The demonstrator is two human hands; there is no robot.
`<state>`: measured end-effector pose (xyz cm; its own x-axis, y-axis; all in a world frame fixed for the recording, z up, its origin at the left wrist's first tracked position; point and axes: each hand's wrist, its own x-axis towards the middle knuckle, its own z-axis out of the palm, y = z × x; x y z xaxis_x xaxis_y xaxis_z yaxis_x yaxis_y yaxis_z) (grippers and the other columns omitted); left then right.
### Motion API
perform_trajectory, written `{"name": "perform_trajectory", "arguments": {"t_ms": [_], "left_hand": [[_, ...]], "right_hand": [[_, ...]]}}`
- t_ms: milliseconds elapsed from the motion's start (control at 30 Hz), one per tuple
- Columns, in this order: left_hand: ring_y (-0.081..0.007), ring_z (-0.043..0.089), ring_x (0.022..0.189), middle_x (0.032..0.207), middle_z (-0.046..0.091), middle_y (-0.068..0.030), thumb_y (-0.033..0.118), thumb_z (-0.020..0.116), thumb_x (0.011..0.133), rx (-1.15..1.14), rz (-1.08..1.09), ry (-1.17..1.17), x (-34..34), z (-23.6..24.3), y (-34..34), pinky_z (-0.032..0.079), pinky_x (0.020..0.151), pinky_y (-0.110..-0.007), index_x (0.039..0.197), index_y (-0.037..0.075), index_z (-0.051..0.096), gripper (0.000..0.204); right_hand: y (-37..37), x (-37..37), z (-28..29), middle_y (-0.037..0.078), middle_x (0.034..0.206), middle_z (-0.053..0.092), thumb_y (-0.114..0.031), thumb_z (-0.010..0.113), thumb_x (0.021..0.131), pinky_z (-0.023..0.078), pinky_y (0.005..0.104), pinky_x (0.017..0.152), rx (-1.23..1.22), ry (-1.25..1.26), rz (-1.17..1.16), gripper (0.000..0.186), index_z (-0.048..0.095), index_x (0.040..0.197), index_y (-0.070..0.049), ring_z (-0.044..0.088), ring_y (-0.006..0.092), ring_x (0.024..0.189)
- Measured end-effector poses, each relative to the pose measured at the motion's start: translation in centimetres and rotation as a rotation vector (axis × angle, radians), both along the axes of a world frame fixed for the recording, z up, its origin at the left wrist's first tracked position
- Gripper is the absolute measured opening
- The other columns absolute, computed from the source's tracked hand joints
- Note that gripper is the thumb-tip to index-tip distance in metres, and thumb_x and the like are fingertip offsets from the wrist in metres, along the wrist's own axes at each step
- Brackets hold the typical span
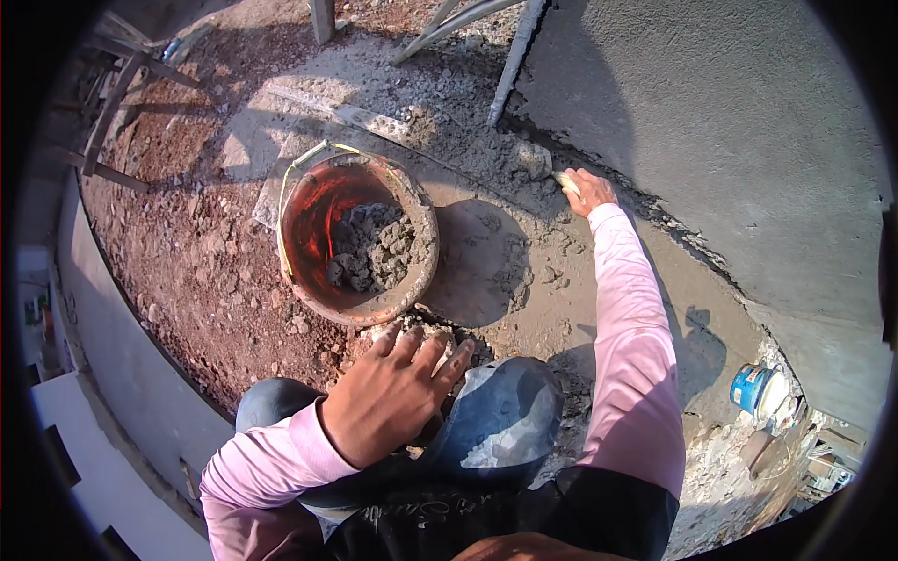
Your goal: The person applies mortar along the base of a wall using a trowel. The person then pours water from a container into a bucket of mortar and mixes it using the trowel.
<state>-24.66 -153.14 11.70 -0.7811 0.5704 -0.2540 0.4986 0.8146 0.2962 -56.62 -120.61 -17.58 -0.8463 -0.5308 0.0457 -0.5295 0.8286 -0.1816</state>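
Observation:
My right hand (588,191), arm stretched forward, is closed around the pale handle of a trowel (533,160). Its mortar-smeared blade lies over wet grey mortar (500,154) at the foot of the plastered wall (730,140). Fingers loosely apart, my left hand (391,393) hovers or rests by my knee, palm down and holding nothing visible. Just beyond it stands an orange-red bucket (301,220), its rim caked with cement and its wire handle lying to the left side. Lumpy grey mortar (374,248) sits in the bottom of the bucket.
A flat board (351,117) lies past the bucket. Wooden props (323,19) stand at the far side, and a timber frame (112,117) at the far left. Reddish rubble (206,262) covers the ground to the left. A blue tub (758,390) lies tipped near the wall.

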Motion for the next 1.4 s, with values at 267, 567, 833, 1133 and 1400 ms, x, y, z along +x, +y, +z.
{"name": "perform_trajectory", "arguments": {"t_ms": [267,567,833,1133,1400], "left_hand": [[-0.0362,0.052,0.117,0.124,0.054,-0.0185,0.018,0.05,0.087,0.005,0.037,-0.035,-0.4,0.0,-0.8,0.038,0.103,-0.046,0.138,0.004,0.043,0.053],[-0.0351,0.051,0.119,0.127,0.052,-0.0183,0.02,0.049,0.088,-0.018,0.025,-0.068,-0.1,0.3,-0.7,0.038,0.104,-0.046,0.139,0.003,0.042,0.054],[-0.0332,0.051,0.118,0.127,0.052,-0.0173,0.018,0.047,0.088,-0.015,0.014,-0.051,0.4,0.4,-1.0,0.038,0.105,-0.045,0.139,0.004,0.042,0.053],[-0.0325,0.052,0.117,0.125,0.052,-0.0169,0.02,0.048,0.088,-0.034,0.051,-0.027,0.7,0.2,-1.6,0.039,0.101,-0.045,0.14,0.005,0.04,0.054],[-0.0322,0.051,0.118,0.128,0.052,-0.0174,0.019,0.046,0.09,-0.05,0.053,-0.02,0.7,0.8,-1.7,0.038,0.103,-0.045,0.141,0.005,0.039,0.053]], "right_hand": [[7.0,6.5,4.5,0.012,0.093,0.061,-0.014,0.073,0.072,0.05,0.0393,0.071,-0.029,0.182,0.305,0.047,0.06,0.117,-0.009,0.062,0.0291,0.082],[0.0,-1.4,-0.2,0.017,0.111,0.064,-0.028,0.066,0.078,0.049,0.0455,0.088,0.049,-0.124,-0.254,0.039,0.064,0.113,-0.012,0.061,0.0365,0.102],[-2.5,0.6,0.4,0.015,0.101,0.065,-0.022,0.069,0.075,0.051,0.0434,0.08,-0.101,0.148,0.208,0.037,0.064,0.109,-0.008,0.064,0.0347,0.091],[2.2,2.1,3.9,0.008,0.088,0.059,-0.011,0.069,0.069,0.051,0.0395,0.068,-0.026,0.211,0.07,0.046,0.058,0.114,-0.008,0.062,0.0283,0.082],[-4.3,1.1,-1.7,0.006,0.095,0.054,-0.019,0.063,0.075,0.044,0.0377,0.079,0.322,0.323,-0.231,0.034,0.056,0.107,-0.012,0.056,0.023,0.094]]}}
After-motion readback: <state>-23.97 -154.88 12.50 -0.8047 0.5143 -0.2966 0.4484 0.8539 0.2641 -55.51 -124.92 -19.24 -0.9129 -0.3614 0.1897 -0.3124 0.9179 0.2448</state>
